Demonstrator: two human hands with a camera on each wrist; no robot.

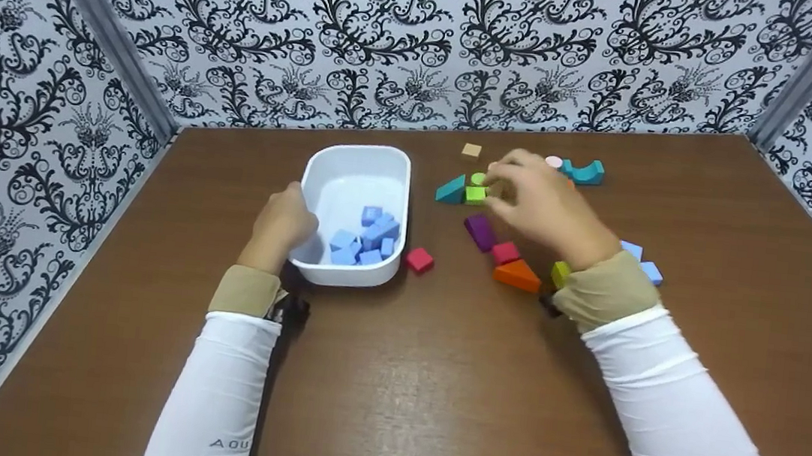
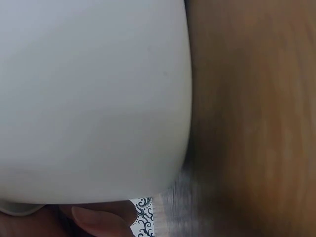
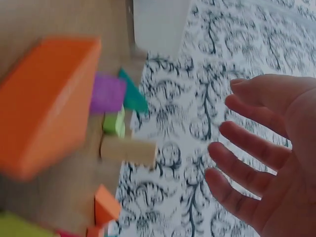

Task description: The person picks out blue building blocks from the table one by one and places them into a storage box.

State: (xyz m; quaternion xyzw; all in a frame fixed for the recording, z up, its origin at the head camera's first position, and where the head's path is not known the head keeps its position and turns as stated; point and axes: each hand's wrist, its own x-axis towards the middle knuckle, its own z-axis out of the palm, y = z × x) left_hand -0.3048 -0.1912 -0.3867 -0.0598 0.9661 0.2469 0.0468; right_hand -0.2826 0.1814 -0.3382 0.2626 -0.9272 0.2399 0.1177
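My left hand (image 1: 285,219) grips the left rim of a white plastic tub (image 1: 340,176), whose near right part holds several light blue blocks (image 1: 379,234). The left wrist view is mostly filled by the tub's outer wall (image 2: 98,98), with fingertips (image 2: 98,219) curled at its edge. Over the scattered toy blocks hovers my right hand (image 1: 541,201). In the right wrist view its fingers (image 3: 242,182) are spread and loosely bent, holding nothing. Below and near that hand lie a purple block (image 1: 480,232), a red block (image 1: 505,253), an orange wedge (image 1: 518,276) and a green block (image 1: 475,195).
A red cube (image 1: 420,260) lies just right of the tub. Farther back are a teal triangle (image 1: 451,190), a beige block (image 1: 471,150) and a teal arch (image 1: 587,173). Light blue blocks (image 1: 650,273) sit beyond the right forearm. Patterned walls (image 1: 425,49) border the brown table (image 1: 420,380).
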